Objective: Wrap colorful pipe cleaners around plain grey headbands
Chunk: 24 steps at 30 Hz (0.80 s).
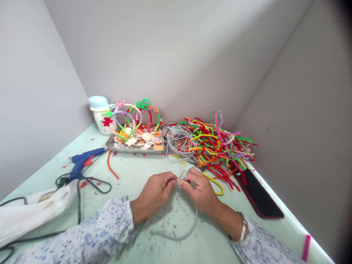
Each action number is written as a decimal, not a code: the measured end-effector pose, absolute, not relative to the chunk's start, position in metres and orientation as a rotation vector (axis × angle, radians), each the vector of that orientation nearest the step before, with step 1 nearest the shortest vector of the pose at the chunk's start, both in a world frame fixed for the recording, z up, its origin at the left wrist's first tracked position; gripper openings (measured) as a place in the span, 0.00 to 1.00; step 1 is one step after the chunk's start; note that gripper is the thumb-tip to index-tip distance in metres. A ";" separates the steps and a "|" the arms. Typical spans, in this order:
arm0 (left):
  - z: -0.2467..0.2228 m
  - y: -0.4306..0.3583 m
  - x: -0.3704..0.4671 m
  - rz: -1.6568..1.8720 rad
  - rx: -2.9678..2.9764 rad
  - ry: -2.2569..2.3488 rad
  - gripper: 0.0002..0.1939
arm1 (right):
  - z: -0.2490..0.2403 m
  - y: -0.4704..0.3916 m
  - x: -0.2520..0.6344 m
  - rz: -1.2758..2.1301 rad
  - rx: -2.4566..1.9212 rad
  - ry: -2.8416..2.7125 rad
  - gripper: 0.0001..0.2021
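Over the middle of the table, my left hand [158, 190] and my right hand [202, 190] meet with thumbs and fingertips pinched. A short pale mint fuzzy strip [184, 174] sticks up from the fingers of my right hand. A grey wire [178, 239] curves down from beneath my right hand, its loose end lying towards the left. Its upper end is hidden by the fingers. What exactly my left fingertips pinch is too small to make out. Beside my right hand lies a bent yellow pipe cleaner [218, 185].
A metal tray [137, 150] of shells stands at the back, with pipe-cleaner headbands [159, 119] on it. Right of it are a coil of grey wire [178, 141], heaped pipe cleaners [220, 143] and a phone [261, 198]. A blue glue gun [82, 161], its cord and a white jar [103, 121] are left.
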<state>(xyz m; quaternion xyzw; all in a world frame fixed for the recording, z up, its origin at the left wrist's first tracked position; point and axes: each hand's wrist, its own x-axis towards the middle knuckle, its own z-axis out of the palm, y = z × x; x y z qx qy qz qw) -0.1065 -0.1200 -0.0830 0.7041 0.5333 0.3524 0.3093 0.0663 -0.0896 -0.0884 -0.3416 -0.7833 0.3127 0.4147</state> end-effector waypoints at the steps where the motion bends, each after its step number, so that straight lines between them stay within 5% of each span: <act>1: -0.084 -0.119 -0.106 0.945 1.833 1.406 0.12 | -0.088 -0.090 0.066 0.792 -0.862 -1.965 0.09; 24: -0.091 -0.110 -0.113 1.008 1.504 1.348 0.11 | -0.099 -0.088 0.068 0.581 -0.788 -2.093 0.08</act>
